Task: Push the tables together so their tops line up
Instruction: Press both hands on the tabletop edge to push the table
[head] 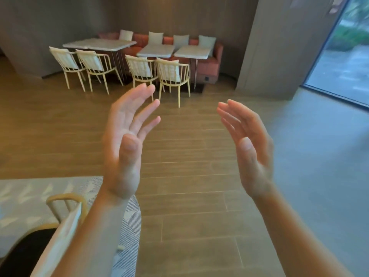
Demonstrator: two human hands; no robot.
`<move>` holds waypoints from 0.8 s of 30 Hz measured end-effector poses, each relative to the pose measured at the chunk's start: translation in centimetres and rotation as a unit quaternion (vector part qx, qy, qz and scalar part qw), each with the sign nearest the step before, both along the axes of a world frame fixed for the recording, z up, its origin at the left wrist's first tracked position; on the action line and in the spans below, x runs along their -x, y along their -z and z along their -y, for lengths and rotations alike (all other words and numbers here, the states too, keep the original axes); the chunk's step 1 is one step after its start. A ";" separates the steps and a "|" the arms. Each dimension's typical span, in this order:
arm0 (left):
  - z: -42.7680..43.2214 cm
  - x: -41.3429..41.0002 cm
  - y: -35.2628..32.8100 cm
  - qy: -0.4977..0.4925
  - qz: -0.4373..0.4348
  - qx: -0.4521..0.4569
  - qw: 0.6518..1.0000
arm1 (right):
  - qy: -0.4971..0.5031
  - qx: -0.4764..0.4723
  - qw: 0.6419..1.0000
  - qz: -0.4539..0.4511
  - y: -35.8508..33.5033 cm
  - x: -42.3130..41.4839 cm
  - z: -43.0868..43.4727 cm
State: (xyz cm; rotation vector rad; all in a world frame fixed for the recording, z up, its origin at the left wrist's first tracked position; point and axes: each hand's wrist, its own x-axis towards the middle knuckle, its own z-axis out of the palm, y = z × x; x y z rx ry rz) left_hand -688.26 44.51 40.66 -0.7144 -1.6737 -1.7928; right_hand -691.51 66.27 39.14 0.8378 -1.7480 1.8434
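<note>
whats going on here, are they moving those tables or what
Nothing is being moved yet. The person stands well back on the wooden floor with the left hand and right hand raised, open and empty, palms facing each other. Across the room, along the red bench, stand the tables: a long table on the left, then a middle table and a right table. The last two sit close, with a narrow gap between their tops. Four chairs are in front.
</note>
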 end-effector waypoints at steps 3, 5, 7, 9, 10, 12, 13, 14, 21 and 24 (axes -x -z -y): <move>-0.6 5.0 -0.2 -0.003 0.001 0.013 1.000 | 0.006 -0.003 1.000 -0.008 -0.3 4.9 -0.7; -0.5 8.6 0.2 -0.002 0.009 0.019 1.000 | 0.008 -0.005 1.000 -0.004 0.0 8.3 -0.7; -0.2 12.2 0.4 0.002 0.017 0.026 1.000 | 0.012 -0.008 1.000 -0.004 0.2 11.7 -0.3; 0.4 16.5 0.6 0.008 0.014 0.035 0.999 | 0.012 -0.011 1.000 -0.010 0.1 16.0 0.2; 0.7 18.8 0.5 0.010 0.008 0.040 0.999 | 0.017 -0.015 1.000 -0.016 0.0 18.2 0.6; 1.5 23.8 0.3 0.014 -0.007 0.046 0.999 | 0.026 -0.027 0.999 -0.030 -0.7 23.1 1.4; 1.8 26.1 -0.1 0.017 -0.011 0.047 0.999 | 0.030 -0.033 0.998 -0.036 -1.3 25.1 1.8; 2.2 28.7 -0.7 0.020 -0.013 0.047 0.999 | 0.037 -0.038 0.998 -0.040 -1.9 27.4 2.2; 2.3 45.6 -3.5 0.053 -0.023 0.055 0.997 | 0.095 -0.042 0.993 -0.049 -4.2 42.2 2.5; 1.1 51.7 -3.0 0.070 -0.019 0.065 0.995 | 0.115 -0.037 0.992 -0.045 -3.8 47.5 1.3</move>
